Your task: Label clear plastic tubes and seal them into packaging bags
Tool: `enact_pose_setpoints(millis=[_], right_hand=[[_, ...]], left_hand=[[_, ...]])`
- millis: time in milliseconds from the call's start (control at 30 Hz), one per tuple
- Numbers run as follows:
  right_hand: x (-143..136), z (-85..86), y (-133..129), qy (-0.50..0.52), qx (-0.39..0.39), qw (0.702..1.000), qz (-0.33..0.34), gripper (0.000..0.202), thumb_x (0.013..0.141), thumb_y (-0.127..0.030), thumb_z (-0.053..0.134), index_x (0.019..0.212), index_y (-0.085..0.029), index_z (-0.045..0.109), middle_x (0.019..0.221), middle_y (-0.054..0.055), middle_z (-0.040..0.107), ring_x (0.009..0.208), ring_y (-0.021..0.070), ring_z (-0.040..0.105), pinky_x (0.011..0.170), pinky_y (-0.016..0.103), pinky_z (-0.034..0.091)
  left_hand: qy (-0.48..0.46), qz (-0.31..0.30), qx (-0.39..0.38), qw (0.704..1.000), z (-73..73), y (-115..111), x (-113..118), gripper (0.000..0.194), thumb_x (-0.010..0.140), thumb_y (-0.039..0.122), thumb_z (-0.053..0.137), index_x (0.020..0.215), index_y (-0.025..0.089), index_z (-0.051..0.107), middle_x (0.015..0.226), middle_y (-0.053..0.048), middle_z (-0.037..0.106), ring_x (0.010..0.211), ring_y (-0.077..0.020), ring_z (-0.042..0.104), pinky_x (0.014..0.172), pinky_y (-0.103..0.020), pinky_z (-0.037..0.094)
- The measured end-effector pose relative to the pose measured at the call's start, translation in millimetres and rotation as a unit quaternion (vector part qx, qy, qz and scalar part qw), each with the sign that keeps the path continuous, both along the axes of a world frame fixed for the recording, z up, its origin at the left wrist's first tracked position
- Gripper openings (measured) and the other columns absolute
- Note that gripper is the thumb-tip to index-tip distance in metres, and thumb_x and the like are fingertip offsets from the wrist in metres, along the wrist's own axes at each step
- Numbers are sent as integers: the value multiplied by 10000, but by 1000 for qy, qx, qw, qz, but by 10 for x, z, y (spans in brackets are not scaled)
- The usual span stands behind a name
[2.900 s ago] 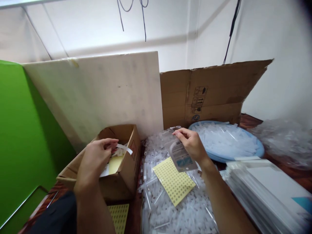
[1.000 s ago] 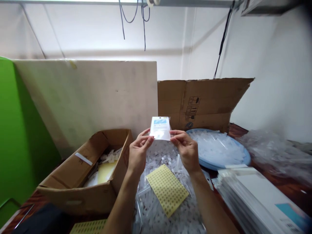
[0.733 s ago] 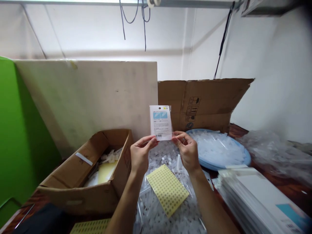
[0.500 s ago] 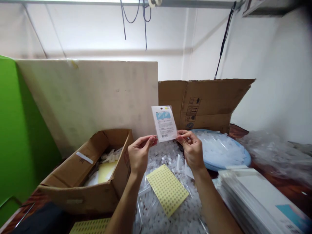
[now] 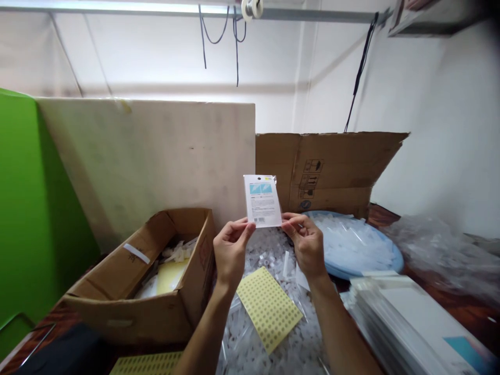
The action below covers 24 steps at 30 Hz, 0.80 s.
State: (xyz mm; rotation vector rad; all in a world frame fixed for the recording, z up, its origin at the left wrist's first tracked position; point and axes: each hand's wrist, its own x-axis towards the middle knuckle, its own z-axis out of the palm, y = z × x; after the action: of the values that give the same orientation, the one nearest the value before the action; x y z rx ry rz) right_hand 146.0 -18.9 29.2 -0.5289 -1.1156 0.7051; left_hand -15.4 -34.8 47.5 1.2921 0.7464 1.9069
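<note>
at lower left sits an open cardboard box point(image 5: 117, 319). near centre, the left hand point(image 5: 231, 253) pinches the bottom left corner of a printed packet point(image 5: 263, 202), raised mid-frame above a dotted yellow sheet point(image 5: 269, 310); the right hand point(image 5: 307, 244) pinches its bottom right corner. right of centre, a blue basin point(image 5: 397, 262) holds translucent pieces point(image 5: 351, 242).

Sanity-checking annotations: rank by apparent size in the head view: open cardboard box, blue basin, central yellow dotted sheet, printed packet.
1. open cardboard box
2. blue basin
3. central yellow dotted sheet
4. printed packet
Visible areas only; the basin is partly covered, and differing nearness leaves true sizes unsure.
</note>
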Motion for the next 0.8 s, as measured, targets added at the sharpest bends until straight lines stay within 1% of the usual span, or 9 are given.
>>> enact_pose_setpoints(millis=[100,167,267,367,467,600,700,800], right_hand=[[-33,-33,19,19,-19,998,56,177,839,-367,805,822,-237,687,922,28,759,837,214,726,782,372,619],[-49,-50,30,23,-19,998,62,191,842,-389,797,817,-241,679,857,21,746,810,221,717,777,390,624],[-57,-59,34,11,-18,999,26,215,836,-412,796,812,-236,676,813,18,729,762,213,703,762,374,613],[-52,-51,19,-4,-17,1000,-5,218,842,-415,789,815,-229,679,825,19,731,755,203,696,736,337,588],[-52,-42,0,-9,-16,1000,-13,191,853,-387,784,814,-227,688,818,12,724,748,188,684,713,304,554],[-64,-39,-16,4,-10,1000,-9,161,854,-350,790,805,-227,697,797,5,714,735,175,676,693,285,519],[-77,-34,-29,-2,-14,1000,-16,170,854,-351,783,793,-223,690,834,15,728,751,180,680,702,290,517],[-94,-24,-44,-17,-24,999,-33,202,855,-370,770,767,-220,668,817,15,725,728,179,666,684,287,509]], left_hand=[[-41,-35,6,999,-32,47,-24,172,795,286,843,786,155,732,1059,-98,791,992,-212,744,914,-325,592],[-62,-55,2,997,-40,62,-26,181,796,281,841,771,154,714,1060,-100,788,999,-214,738,934,-340,579],[-80,-73,-10,994,-36,59,-9,201,782,273,848,745,150,693,1065,-106,784,1022,-220,727,970,-356,554],[-100,-79,-18,992,-31,45,15,216,766,259,857,719,151,677,1037,-93,781,998,-200,720,958,-336,546],[-111,-79,-22,990,-33,35,32,226,761,252,859,707,151,665,1010,-81,775,958,-180,712,925,-312,546],[-115,-68,-27,991,-33,33,37,236,751,252,864,697,148,658,989,-78,770,946,-175,703,918,-303,538],[-113,-54,-32,992,-27,39,38,242,740,260,868,697,148,658,968,-70,766,914,-165,698,889,-287,535],[-111,-36,-39,992,-24,43,47,252,730,275,865,692,150,649,941,-62,759,877,-161,696,862,-283,534]])
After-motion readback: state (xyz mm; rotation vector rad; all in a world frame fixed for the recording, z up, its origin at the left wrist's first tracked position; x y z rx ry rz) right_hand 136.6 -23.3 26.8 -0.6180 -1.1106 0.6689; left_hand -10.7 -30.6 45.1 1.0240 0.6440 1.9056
